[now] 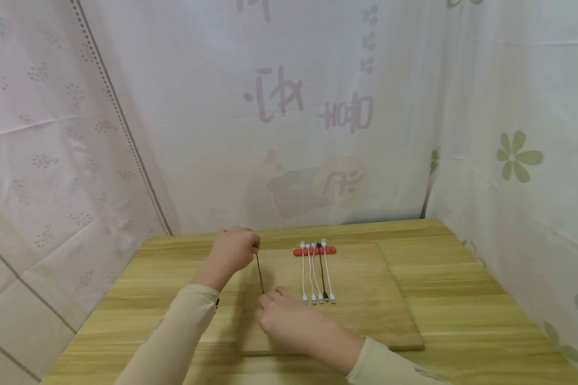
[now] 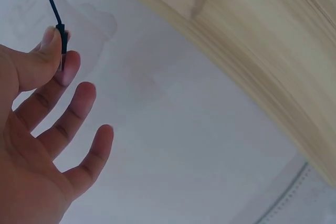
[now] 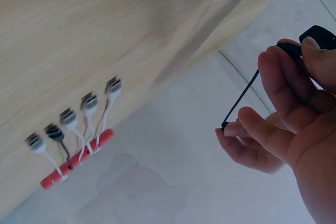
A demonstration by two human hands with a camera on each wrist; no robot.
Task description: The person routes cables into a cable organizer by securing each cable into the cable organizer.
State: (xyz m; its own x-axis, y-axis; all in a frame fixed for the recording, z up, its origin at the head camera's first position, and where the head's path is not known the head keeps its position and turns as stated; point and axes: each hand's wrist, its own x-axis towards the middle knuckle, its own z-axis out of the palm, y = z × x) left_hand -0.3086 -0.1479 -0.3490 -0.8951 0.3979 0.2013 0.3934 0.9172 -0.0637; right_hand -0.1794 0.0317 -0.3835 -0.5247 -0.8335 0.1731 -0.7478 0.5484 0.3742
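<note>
A short black cable [image 1: 259,273] stretches nearly straight between the two hands, over the left part of a wooden board [image 1: 366,305]. My left hand [image 1: 235,249] pinches its far end; in the left wrist view, thumb and index finger grip a slim black connector [image 2: 63,40] while the other fingers spread loosely. Nearer my body, my right hand [image 1: 296,322] holds the other end, where the right wrist view shows a black plug [image 3: 290,50] between thumb and fingers. To the right, a red cable holder [image 1: 297,252] carries several white cables [image 1: 304,275] and one black cable [image 1: 323,271].
The board lies on a wood-grain table [image 1: 467,310]. Beyond the table's back edge hangs a pale printed curtain [image 1: 197,133], with more patterned cloth at the left and right sides. The holder's cables run toward me, their plugs in a row on the board.
</note>
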